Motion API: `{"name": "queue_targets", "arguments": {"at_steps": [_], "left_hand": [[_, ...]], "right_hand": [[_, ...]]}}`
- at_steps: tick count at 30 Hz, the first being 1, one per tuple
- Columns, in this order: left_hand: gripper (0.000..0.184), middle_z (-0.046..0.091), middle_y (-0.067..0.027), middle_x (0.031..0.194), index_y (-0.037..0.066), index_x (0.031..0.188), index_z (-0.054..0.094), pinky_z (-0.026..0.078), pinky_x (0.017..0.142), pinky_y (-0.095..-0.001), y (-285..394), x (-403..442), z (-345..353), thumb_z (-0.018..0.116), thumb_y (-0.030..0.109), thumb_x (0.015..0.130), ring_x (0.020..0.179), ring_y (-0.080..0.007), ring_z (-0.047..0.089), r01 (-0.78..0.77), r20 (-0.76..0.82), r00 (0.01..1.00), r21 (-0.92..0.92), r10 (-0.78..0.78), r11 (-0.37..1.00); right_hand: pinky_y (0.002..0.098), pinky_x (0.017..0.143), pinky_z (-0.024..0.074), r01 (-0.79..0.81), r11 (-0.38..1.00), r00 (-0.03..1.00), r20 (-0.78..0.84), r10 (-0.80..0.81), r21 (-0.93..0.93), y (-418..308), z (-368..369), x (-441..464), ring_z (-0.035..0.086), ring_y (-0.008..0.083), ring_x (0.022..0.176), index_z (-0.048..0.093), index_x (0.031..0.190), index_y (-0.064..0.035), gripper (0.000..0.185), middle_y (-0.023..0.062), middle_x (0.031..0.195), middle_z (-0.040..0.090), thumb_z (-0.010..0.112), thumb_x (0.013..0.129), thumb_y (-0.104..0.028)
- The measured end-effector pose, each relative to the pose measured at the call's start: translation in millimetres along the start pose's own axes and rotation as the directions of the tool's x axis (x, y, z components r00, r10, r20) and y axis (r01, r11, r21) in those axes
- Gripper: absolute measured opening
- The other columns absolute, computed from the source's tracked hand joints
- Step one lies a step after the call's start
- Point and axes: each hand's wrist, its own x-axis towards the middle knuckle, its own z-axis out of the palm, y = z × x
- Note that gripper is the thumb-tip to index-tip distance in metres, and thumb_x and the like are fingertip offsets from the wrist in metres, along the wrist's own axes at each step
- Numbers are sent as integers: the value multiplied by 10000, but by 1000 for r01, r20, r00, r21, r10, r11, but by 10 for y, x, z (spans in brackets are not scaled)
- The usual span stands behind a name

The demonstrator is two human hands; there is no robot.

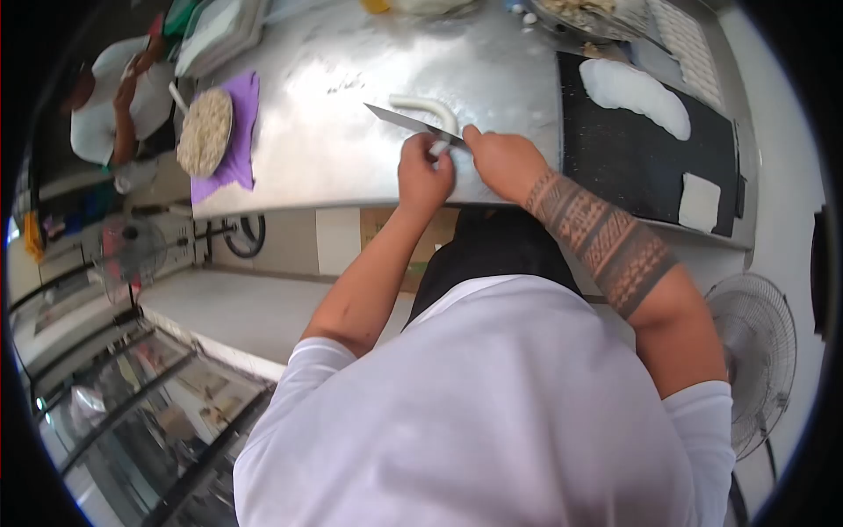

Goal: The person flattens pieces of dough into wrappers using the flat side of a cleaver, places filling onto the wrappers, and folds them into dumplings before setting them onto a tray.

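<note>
A long-bladed knife (404,119) is in my right hand (509,165), its fingers closed around the handle and the tip pointing to the far left. The blade lies across a curved white dough rope (426,104) on the metal table. My left hand (427,180) is close to the near side of the blade, its fingers curled around the near end of the dough (439,148). The blade and fingers partly hide where the rope meets that end.
The metal table (307,132) holds a bowl of pale filling (206,132) on a purple cloth (244,132) at left. Right lies a black board (606,167) with a white cloth (637,92). A person (110,97) stands left; a fan (751,351) is at right.
</note>
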Motion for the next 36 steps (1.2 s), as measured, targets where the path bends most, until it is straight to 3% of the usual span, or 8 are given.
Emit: {"name": "queue_targets", "arguments": {"at_steps": [7, 8, 11, 16, 22, 27, 28, 36], "left_hand": [[286, 686, -101, 1028, 28, 1160, 692, 541, 703, -312, 817, 61, 72, 745, 67, 882, 745, -171, 634, 98, 385, 923, -266, 13, 959], [263, 689, -102, 1043, 35, 1137, 706, 546, 706, -315, 959, 101, 243, 762, 75, 883, 739, -184, 642, -113, 424, 877, -277, 226, 954], [195, 686, -96, 1048, 62, 1064, 737, 561, 729, -334, 1588, 196, 810, 801, 103, 884, 770, -223, 669, -371, 465, 637, -515, 615, 773], [163, 685, -106, 1053, 88, 1032, 757, 565, 857, -428, 1660, 272, 1591, 765, 167, 889, 991, -328, 687, -652, 651, 157, -497, 743, 573], [304, 661, -137, 1294, 108, 1054, 784, 393, 1127, -587, 1961, 333, 1573, 779, 361, 885, 1300, -412, 561, -899, 707, -96, -364, 700, 245], [866, 147, -290, 1720, 181, 1591, 471, 72, 1258, -669, 2296, -106, 2015, 514, 753, 942, 1581, -525, 125, -920, 644, 23, -287, 765, 269], [968, 156, -298, 1715, 226, 1679, 276, 75, 1263, -660, 2151, -184, 2163, 475, 804, 927, 1587, -509, 125, -932, 700, 17, -247, 714, 265], [978, 187, -269, 1719, 276, 1684, 257, 113, 1279, -619, 2364, -263, 2313, 411, 857, 912, 1588, -490, 164, -893, 702, -113, -382, 703, 238]], "right_hand": [[498, 694, 562, -231, 865, 806, -410, 427, 445, 566, 74, -1599, 716, 401, 778, 551, 1135, -10, 247, 234, 854, 704, 662, 977, -164], [473, 647, 565, -206, 854, 733, -504, 458, 477, 691, 183, -1837, 721, 369, 726, 552, 1151, -10, 264, 217, 833, 701, 676, 976, -163], [348, 495, 507, -324, 121, 517, 68, 853, 938, 890, 407, -2405, 629, 187, 560, 563, 1167, -24, 249, 93, 781, 648, 676, 993, -163], [278, 438, 445, -82, -131, 320, 151, 935, 988, 757, 899, -2932, 499, 85, 500, 578, 1125, -35, 243, -9, 732, 548, 701, 996, -200], [289, 428, 428, -141, -117, 303, 155, 940, 983, 806, 1016, -3260, 484, 92, 472, 590, 1136, -31, 311, -14, 674, 528, 729, 984, -264], [294, 413, 413, -221, 65, 234, -12, 972, 973, 1272, 205, -3406, 462, 95, 438, 606, 1127, -33, 376, -25, 612, 505, 763, 962, -332], [289, 419, 417, -184, 92, 220, -50, 974, 979, 1374, -26, -3434, 472, 93, 448, 606, 1124, -36, 394, -22, 625, 515, 766, 964, -359], [271, 440, 422, 101, 14, 168, -31, 985, 995, 2257, 232, -3171, 466, 79, 483, 594, 1050, -59, 390, -15, 672, 515, 742, 994, -415]]}}
